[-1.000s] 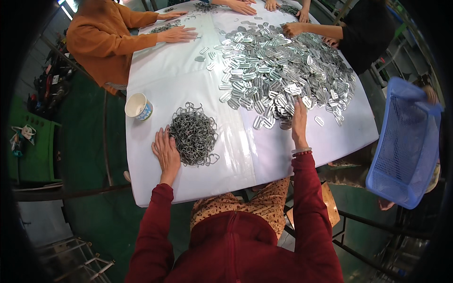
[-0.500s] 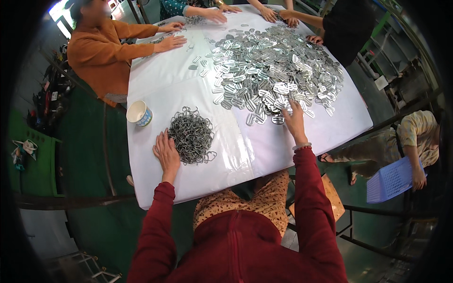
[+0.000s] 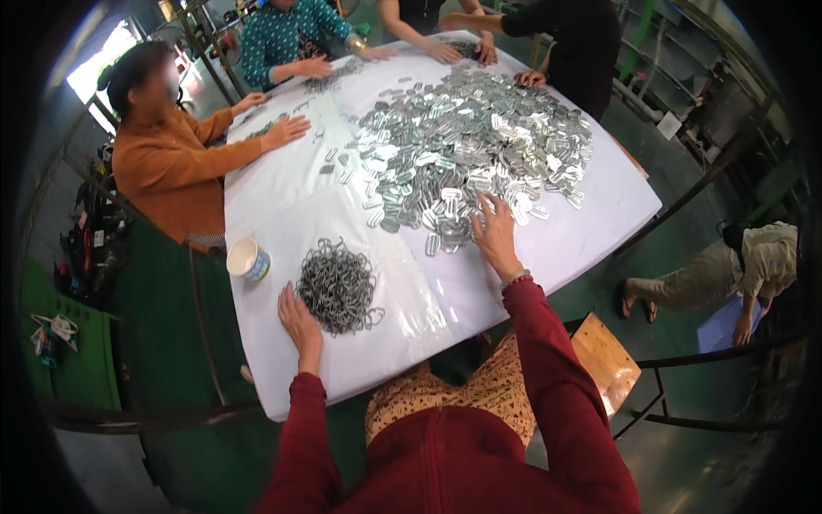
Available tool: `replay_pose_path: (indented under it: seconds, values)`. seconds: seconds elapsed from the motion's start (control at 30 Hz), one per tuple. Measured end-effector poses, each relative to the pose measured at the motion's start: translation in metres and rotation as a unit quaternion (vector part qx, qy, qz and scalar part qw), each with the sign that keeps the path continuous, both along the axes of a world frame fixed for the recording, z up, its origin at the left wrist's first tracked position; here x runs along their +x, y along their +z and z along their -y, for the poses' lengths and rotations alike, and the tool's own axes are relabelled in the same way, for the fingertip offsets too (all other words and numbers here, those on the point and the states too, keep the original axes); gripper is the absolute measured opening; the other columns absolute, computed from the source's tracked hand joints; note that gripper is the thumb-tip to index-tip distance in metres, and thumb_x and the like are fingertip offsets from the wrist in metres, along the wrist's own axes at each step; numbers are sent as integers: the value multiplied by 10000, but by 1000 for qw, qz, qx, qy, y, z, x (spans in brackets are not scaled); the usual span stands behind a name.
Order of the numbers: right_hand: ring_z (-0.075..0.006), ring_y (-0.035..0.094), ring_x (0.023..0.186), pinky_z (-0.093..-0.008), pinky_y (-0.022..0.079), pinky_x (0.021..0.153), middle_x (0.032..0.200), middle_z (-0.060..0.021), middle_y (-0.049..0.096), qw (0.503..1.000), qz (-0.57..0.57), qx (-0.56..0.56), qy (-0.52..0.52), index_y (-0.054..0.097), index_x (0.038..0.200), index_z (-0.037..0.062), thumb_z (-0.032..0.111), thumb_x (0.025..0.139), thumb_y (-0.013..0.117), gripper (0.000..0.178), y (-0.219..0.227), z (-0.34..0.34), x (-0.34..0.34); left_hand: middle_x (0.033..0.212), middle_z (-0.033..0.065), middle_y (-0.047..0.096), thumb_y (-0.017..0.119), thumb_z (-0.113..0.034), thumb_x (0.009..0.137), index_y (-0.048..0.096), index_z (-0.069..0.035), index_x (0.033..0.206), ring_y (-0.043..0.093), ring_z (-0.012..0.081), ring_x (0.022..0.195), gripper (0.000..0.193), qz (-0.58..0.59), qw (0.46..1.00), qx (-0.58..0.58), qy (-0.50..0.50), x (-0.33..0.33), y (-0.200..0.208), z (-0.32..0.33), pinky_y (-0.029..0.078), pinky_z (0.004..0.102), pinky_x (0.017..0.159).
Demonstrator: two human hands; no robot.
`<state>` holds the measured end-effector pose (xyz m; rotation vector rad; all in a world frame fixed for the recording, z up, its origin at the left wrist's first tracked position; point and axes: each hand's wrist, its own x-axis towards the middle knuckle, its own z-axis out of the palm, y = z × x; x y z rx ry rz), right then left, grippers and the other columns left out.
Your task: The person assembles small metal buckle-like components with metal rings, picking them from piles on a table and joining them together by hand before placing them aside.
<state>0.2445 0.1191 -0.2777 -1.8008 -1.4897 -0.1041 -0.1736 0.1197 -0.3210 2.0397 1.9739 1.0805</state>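
Note:
My left hand (image 3: pixel 300 322) lies on the white-covered table with its fingers stretched out. It is beside the near left edge of a round heap of dark wire rings (image 3: pixel 338 287); I cannot tell whether it touches them. Over the near edge of a wide pile of shiny, slotted oval metal plates (image 3: pixel 475 141) is my right hand (image 3: pixel 497 238), fingers apart, its fingertips at the closest plates. Nothing shows gripped in either hand.
A paper cup (image 3: pixel 247 259) stands left of the rings. Co-workers' hands (image 3: pixel 287 130) work along the far and left sides of the table (image 3: pixel 548 248). A wooden stool (image 3: pixel 604 360) is at my right. Further right, a person bends with a blue basket (image 3: pixel 728 325).
The whole view has shifted and tilted. My left hand has slid slightly nearer to me along the ring heap. The person at right has bent lower with the basket. Co-workers' hands have moved.

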Motion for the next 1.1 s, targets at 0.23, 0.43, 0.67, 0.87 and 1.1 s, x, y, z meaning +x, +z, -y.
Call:
replay_pose_path:
  seconds: [0.23,0.43,0.67,0.87,1.1]
  values:
    - [-448,100,1364,-619,103,1060,1461,-250,198,941,-44,-144,-302,242,1440,104,468,922,400,653,-27,-13,98,1329,189,448,283,-260,1005,426,5,1317,406,322,1237,433,203,976,45,56,-5,1,8,303,391,1044]
    - [-462,84,1364,-633,80,1053,1472,-249,181,907,-45,-188,-374,217,1452,131,510,923,359,666,-41,-25,186,1297,186,471,278,-236,1004,442,16,1294,424,315,1220,418,184,982,2,30,3,12,8,313,391,1037]
    - [-472,131,1347,-745,33,962,1458,-226,242,920,-66,-215,-322,302,1428,239,591,888,348,647,-17,-101,149,1277,180,484,262,-229,1004,455,19,1280,434,309,1210,418,132,990,-46,19,4,24,9,319,384,1032]
    - [-454,169,1338,-773,78,920,1441,-229,249,951,-27,-130,-280,301,1425,281,560,883,399,617,-17,-154,103,1282,177,488,255,-254,1004,479,28,1258,427,305,1217,441,114,991,-62,20,8,25,8,303,384,1042]
    - [-471,131,1352,-785,48,916,1455,-250,231,962,7,-191,-194,325,1409,321,548,872,409,590,7,-203,56,1280,172,498,247,-260,1002,493,40,1243,422,309,1223,457,89,993,-76,18,13,25,5,297,389,1044]
